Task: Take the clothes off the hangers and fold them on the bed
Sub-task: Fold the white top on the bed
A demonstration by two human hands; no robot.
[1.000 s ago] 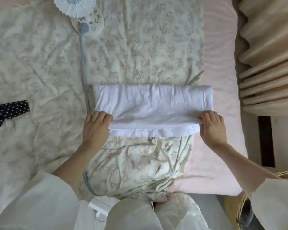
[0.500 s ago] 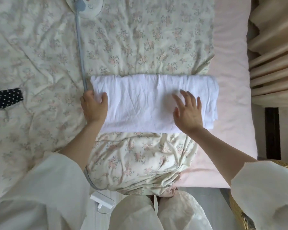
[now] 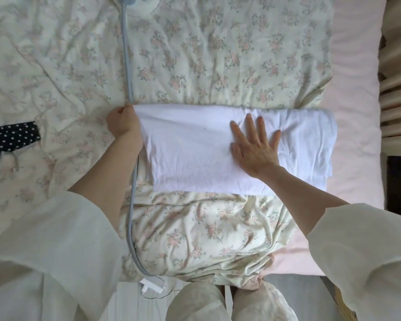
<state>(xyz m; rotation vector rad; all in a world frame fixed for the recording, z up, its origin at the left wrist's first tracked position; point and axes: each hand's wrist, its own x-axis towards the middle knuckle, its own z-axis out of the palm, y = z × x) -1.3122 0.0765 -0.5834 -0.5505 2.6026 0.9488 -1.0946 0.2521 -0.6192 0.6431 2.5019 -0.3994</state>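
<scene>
Floral duvet point(image 3: 218, 54): soft, limp white garment point(image 3: 195, 158) pinched at corner by left hand point(image 3: 122, 122), flattened by splayed right hand point(image 3: 255, 147); best gripped at ends.

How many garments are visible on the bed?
2: a folded white garment at centre under both hands, and a dark polka-dot garment at the left edge, partly cut off; others may be out of view.

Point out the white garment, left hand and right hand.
white garment point(image 3: 190, 154), head view, flat middle of the fold.
left hand point(image 3: 123, 121), head view, back of hand at the garment's corner.
right hand point(image 3: 255, 147), head view, back of hand.
</scene>
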